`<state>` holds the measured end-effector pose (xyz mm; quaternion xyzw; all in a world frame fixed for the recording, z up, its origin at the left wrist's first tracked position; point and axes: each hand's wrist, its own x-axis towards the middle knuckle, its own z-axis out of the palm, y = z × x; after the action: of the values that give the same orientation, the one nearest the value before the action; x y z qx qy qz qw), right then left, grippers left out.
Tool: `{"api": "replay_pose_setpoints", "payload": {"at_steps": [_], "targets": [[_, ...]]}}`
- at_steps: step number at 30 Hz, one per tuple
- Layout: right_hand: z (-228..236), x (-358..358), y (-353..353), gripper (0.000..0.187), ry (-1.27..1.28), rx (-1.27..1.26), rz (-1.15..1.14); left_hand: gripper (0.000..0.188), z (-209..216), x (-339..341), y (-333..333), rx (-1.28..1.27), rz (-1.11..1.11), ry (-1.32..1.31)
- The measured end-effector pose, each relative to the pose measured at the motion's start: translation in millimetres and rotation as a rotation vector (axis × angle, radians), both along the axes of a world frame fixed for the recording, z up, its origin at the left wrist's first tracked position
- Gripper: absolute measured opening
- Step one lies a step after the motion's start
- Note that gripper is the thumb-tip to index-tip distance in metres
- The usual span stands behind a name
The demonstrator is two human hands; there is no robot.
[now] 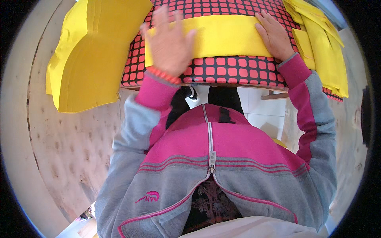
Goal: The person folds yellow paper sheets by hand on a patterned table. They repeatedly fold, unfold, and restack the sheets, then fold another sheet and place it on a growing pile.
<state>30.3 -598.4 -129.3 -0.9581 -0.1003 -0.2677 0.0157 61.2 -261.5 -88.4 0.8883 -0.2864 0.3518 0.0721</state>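
Note:
A flat yellow cloth strip lies crosswise on a table with a red-and-black checked cover. My left hand is over the strip's left end, fingers spread and slightly smeared by motion; whether it touches the cloth I cannot tell. A red beaded bracelet circles that wrist. My right hand rests flat on the strip's right end, its fingers stretched out, holding nothing.
To the left, a thick stack of yellow cloth pieces hangs over the table's edge. Folded yellow pieces lie in a heap at the right. A wooden table leg or bar shows under the near edge.

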Motion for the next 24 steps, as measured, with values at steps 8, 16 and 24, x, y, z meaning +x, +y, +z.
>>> {"api": "replay_pose_setpoints", "payload": {"at_steps": [8, 16, 24], "targets": [[1, 1, 0, 0.047, 0.067, 0.041, 0.008, 0.07, -30, 6, -101, 0.06, -0.153, 0.356], [-7, 4, -12, 0.044, -0.004, -0.071, 0.073, 0.077, -34, 15, -4, 0.114, 0.009, 0.367], [9, -2, 8, 0.044, 0.013, -0.003, -0.066, 0.075, -27, 8, 30, 0.161, 0.068, 0.41]]}}
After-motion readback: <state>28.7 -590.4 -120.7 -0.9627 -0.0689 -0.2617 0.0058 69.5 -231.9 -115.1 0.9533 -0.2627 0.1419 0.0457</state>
